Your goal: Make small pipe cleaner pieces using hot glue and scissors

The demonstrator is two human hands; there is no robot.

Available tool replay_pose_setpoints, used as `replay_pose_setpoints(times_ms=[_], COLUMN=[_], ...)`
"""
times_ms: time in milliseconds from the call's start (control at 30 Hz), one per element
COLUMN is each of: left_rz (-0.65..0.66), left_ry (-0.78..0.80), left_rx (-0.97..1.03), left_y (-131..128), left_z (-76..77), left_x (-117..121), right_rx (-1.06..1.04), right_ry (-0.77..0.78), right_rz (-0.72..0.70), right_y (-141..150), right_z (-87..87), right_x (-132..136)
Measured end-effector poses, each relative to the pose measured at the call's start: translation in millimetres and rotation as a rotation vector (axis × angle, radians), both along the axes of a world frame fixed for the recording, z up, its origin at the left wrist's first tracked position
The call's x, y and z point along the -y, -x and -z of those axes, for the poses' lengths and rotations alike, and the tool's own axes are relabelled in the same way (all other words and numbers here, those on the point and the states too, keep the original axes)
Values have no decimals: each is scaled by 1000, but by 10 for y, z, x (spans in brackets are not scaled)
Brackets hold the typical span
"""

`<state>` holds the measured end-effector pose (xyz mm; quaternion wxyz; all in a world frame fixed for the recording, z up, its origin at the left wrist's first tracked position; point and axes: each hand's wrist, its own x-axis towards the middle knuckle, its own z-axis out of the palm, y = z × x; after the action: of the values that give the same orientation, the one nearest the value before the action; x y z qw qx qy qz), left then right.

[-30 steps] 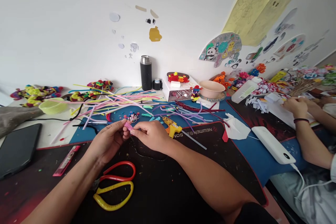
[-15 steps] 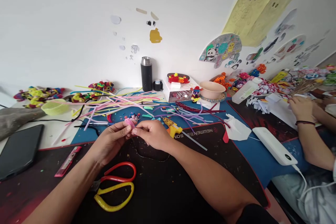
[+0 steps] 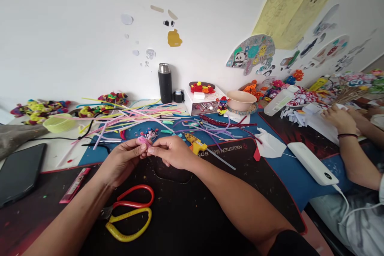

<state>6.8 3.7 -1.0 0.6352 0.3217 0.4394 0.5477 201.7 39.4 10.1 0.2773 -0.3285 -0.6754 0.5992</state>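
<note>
A small fuzzy pink piece, which looks like bent chenille stem, is pinched in the fingertips of my left hand. My right hand is closed against it from the other side, thumb and forefinger meeting the left fingertips. Just beyond the fingers shows a small doll's head with a white face and blue and red trim; whether it is attached to the pink piece I cannot tell. To the right of my right hand lies a yellow glue gun with a clear glue stick. Scissors with red and yellow handles lie below my hands.
Loose chenille stems spread behind my hands. A black flask, a white box and a pink bowl stand by the wall. A phone lies left, a white power bank right, near a co-worker's hands.
The view has shifted slightly. My hands still hold the pink piece at nearly the same spot; its visible end looks more bunched above the left fingers.
</note>
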Motion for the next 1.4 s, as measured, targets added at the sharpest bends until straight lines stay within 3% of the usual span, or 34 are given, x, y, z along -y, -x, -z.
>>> replay_pose_setpoints(times_ms=[167, 500, 667, 800, 933, 1133, 1267, 1400], left_rz=[-42, -22, -49, -115, -100, -43, -41, 17], left_ry=[22, -31, -54, -101, -91, -67, -57, 27], left_rx=[7, -54, -12, 8, 35, 15, -17, -82], left_y=[-13, 31, 22, 60, 64, 11, -48, -226], left_z=[-23, 25, -32, -51, -67, -65, -61, -164], left_x=[12, 6, 2, -21, -18, 20, 36, 80], right_rx=[16, -24, -104, -190, -156, -120, -104, -47], right_ry=[14, -38, 41, 153, 165, 320, 405, 505], right_rz=[9, -19, -71, -17, 115, 295, 432, 513], right_y=[-2, 2, 4, 17, -34, -458, -877, -1211], right_z=[-19, 132, 130, 69, -116, -314, -205, -22], right_x=[8, -18, -41, -69, -8, 278, 499, 641])
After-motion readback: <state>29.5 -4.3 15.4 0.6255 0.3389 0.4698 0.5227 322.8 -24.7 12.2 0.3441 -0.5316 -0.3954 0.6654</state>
